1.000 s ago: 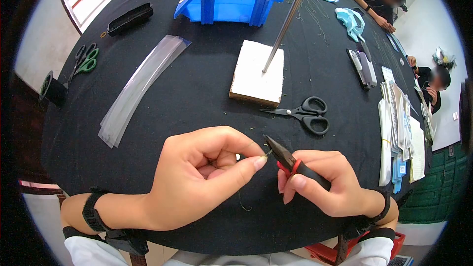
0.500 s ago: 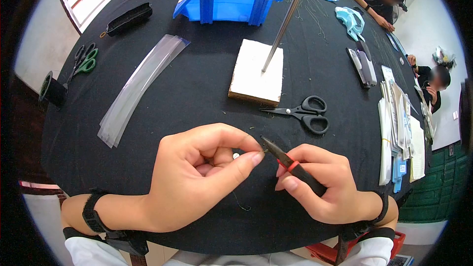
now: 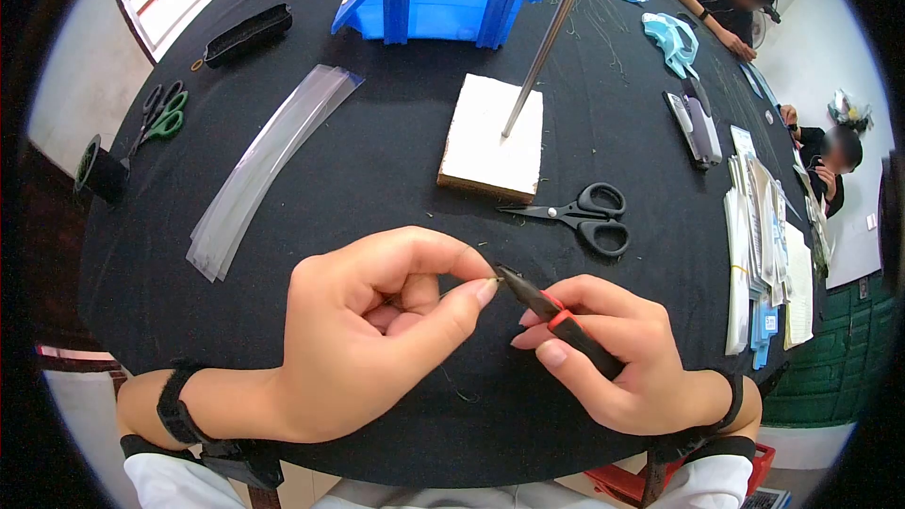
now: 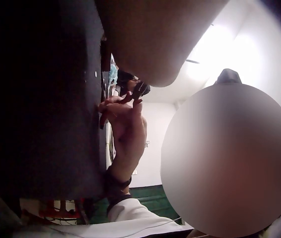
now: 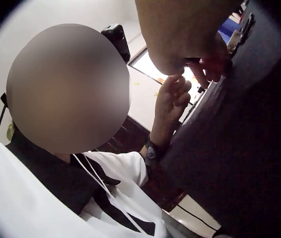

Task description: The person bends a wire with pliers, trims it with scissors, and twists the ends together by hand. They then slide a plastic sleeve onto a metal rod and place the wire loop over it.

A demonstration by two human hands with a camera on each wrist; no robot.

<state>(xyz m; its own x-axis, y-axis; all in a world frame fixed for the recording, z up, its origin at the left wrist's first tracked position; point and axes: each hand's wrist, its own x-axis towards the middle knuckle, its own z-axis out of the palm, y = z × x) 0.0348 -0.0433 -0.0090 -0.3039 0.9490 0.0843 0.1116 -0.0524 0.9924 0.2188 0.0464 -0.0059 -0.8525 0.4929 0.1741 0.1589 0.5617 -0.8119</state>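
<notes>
In the head view my left hand (image 3: 377, 339) pinches a tiny thin piece between thumb and index finger; a fine dark thread (image 3: 459, 390) trails on the cloth below it. My right hand (image 3: 617, 353) holds pliers (image 3: 531, 296) with red and black handles. Their dark tips meet the piece at my left fingertips; whether they clamp it cannot be told. In the left wrist view my right hand (image 4: 128, 129) shows with the pliers (image 4: 139, 90). The right wrist view shows my left hand (image 5: 170, 101), its fingertips partly behind the nearer hand.
Black scissors (image 3: 575, 219) lie beyond my hands, by a white-topped block (image 3: 490, 137) with a metal rod (image 3: 547, 47). Clear strips (image 3: 269, 174) lie left, a blue bin (image 3: 434, 14) behind. A stapler (image 3: 696, 127) and packets (image 3: 749, 254) lie right; two people sit beyond.
Both hands have shifted slightly left and away from the body. The pliers' tips now stand closer to my left fingertips, and the trailing thread has moved a little left.
</notes>
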